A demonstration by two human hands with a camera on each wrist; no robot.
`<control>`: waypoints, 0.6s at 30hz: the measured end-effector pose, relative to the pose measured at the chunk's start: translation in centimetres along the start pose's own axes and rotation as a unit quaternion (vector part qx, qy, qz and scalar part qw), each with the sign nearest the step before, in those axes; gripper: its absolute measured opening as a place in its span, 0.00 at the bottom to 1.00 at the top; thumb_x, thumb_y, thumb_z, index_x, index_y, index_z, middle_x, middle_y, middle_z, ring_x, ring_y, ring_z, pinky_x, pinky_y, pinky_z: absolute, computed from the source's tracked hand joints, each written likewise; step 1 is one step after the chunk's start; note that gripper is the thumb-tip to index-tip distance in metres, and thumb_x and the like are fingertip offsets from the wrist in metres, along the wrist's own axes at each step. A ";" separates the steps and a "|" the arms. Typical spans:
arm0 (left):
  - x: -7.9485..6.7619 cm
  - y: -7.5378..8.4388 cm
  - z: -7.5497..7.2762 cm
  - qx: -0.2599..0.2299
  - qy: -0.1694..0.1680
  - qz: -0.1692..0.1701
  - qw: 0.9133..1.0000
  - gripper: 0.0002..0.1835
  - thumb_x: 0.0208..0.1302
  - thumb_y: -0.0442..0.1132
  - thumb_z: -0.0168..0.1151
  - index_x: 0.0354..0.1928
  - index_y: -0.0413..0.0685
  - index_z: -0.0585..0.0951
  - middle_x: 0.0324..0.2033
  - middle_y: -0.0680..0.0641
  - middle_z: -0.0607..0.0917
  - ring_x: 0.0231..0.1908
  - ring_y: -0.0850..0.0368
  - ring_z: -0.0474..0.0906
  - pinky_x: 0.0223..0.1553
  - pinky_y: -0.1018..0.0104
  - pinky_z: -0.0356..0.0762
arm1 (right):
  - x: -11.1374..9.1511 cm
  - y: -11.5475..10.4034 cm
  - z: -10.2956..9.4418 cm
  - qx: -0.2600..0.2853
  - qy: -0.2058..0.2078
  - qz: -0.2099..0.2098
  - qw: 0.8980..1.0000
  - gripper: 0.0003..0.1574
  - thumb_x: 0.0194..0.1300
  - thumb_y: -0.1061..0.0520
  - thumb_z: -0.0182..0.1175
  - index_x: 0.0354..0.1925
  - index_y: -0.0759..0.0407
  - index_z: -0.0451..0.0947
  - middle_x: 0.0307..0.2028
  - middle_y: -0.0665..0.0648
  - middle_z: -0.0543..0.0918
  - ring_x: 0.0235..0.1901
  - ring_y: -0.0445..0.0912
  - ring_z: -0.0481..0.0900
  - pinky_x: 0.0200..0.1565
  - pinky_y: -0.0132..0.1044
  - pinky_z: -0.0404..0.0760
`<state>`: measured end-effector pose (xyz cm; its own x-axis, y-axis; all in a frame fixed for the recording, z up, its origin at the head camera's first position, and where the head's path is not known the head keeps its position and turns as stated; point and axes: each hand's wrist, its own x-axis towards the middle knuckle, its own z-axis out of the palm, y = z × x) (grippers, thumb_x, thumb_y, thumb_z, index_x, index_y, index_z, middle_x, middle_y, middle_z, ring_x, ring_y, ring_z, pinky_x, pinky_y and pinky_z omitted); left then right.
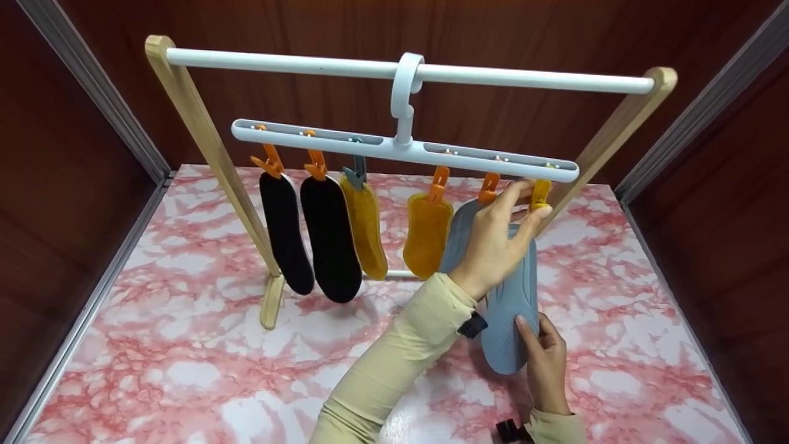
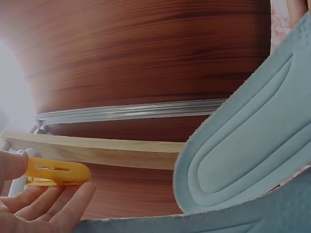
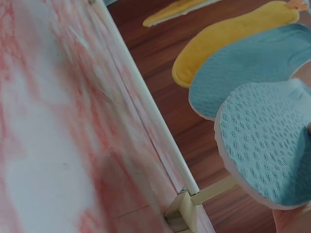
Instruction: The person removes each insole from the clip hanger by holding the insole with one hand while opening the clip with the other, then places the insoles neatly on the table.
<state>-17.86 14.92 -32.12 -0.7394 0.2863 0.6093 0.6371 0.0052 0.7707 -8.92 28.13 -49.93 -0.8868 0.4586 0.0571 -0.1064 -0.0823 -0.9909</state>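
My left hand (image 1: 493,246) is raised to the right end of the white hanger (image 1: 400,148) and pinches a yellow clip (image 1: 540,194) between thumb and fingers. Lower down, my right hand (image 1: 547,364) grips a grey-blue insole (image 1: 508,327) by its lower right edge, thumb on the front face. This insole's upper end lies below the yellow clip, apart from it in the left wrist view. Just left, a matching grey-blue insole (image 1: 459,231) hangs from an orange clip (image 1: 489,187), partly hidden behind my left hand.
Two black insoles (image 1: 331,240) and two yellow insoles (image 1: 427,237) hang from clips further left. The hanger hooks over the white rail (image 1: 277,63) of a wooden stand (image 1: 209,148). Beneath lies a red-and-white marbled tabletop (image 1: 197,370), with brown panels (image 1: 727,203) around it.
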 end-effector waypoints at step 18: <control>-0.2 -0.4 0.0 -0.020 0.013 -0.017 1.000 0.24 0.70 0.38 0.56 0.63 0.36 0.67 0.57 0.38 0.78 0.56 0.56 0.77 0.58 0.78 0.70 | -0.7 1.1 -0.7 -0.010 0.009 0.020 1.000 0.09 0.66 0.67 0.56 0.44 0.67 0.78 0.34 0.46 0.84 0.37 0.38 0.79 0.42 0.30 0.76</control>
<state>-17.95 14.86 -32.53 -0.7667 0.2621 0.5860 0.6021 -0.0233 0.7981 -8.11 28.32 -51.13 -0.8818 0.4714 0.0144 -0.0612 -0.0842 -0.9946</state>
